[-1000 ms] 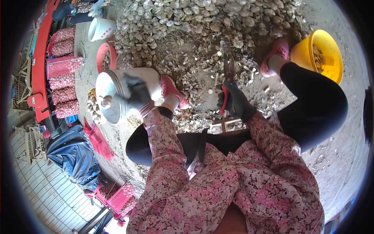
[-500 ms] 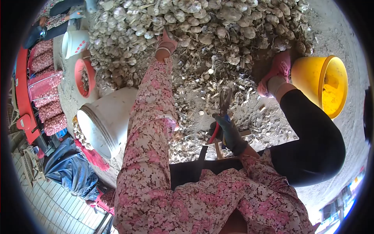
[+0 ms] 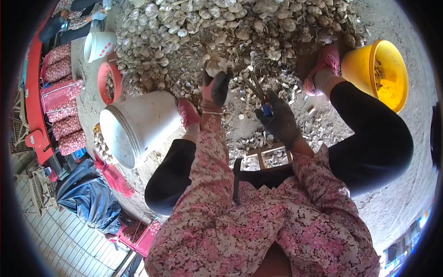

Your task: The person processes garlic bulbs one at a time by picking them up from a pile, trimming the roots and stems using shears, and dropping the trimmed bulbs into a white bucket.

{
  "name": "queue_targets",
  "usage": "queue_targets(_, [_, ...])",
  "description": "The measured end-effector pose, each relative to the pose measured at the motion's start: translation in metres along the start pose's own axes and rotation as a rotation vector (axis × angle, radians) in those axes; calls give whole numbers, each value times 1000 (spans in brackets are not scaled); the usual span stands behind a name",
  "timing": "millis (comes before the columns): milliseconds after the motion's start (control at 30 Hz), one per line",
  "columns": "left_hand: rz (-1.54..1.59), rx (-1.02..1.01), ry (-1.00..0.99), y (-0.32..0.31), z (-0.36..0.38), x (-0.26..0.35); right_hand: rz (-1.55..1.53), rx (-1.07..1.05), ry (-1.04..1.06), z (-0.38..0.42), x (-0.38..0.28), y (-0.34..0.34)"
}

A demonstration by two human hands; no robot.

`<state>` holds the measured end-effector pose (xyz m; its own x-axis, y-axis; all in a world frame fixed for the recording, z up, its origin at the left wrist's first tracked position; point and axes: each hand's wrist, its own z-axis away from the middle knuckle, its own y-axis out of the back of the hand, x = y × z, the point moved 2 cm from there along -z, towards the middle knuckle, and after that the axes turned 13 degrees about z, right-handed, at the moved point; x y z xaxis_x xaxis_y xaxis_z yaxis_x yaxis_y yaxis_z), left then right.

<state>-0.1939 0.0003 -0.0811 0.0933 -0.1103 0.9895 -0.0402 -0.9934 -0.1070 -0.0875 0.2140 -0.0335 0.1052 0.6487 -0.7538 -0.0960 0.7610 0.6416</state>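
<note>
Pale, rounded, papery-looking garlic bulb [image 3: 216, 68] in the left hand [image 3: 218, 87]

Left edge: long red beam [image 3: 34, 104], row of full mesh sacks [image 3: 70, 121] next to it. Near the sacks, red tub [image 3: 102, 76] with loose bits inside; just above it in view, small white bucket [image 3: 94, 47] with red marks. Top left: second person [image 3: 76, 21], patterned sleeve, mostly cut off by lens edge. Lower left: crumpled dark-blue tarp [image 3: 87, 196], red net [image 3: 114, 176] on the floor [image 3: 392, 159] beside it, red panel [image 3: 146, 240] further down. Behind the tarp: pale slatted surface [image 3: 60, 244], wall or roof, can't tell. Right: yellow bucket [image 3: 361, 69], scraps inside.
</note>
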Motion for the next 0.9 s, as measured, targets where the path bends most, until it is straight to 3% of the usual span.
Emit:
queue_targets(33, [870,184,323,-21,17,19,80,65,53,2,1,1])
queue_targets(100, [833,170,323,-34,36,36,164,136,106,6,-3,10])
queue_targets(200, [395,99,266,-35,55,35,324,29,148,12,-17,27])
queue_targets(233, [397,88,261,-37,58,42,326,42,146,19,-20,32])
queue_targets(300, [-259,-27,93,-43,65,60,404,-88,75,30,-26,40])
queue_targets(333, [-424,-13,1,-55,71,77,392,-101,57,34,-22,37])
queue_targets(433, [-628,-37,-34,-66,86,100,272,-207,73,49,-26,45])
queue_targets(567, [-582,-52,43,-57,95,114,246,-205,166,71,-23,44])
queue_targets(600, [-410,7,168,-54,100,119,257,-149,220,76,-26,46])
queue_targets(733, [-763,-113,-59,-53,110,125,269,-188,182,78,-28,40])
queue_targets(900, [-775,-105,-11,-60,116,129,282,-114,239,81,-2,17])
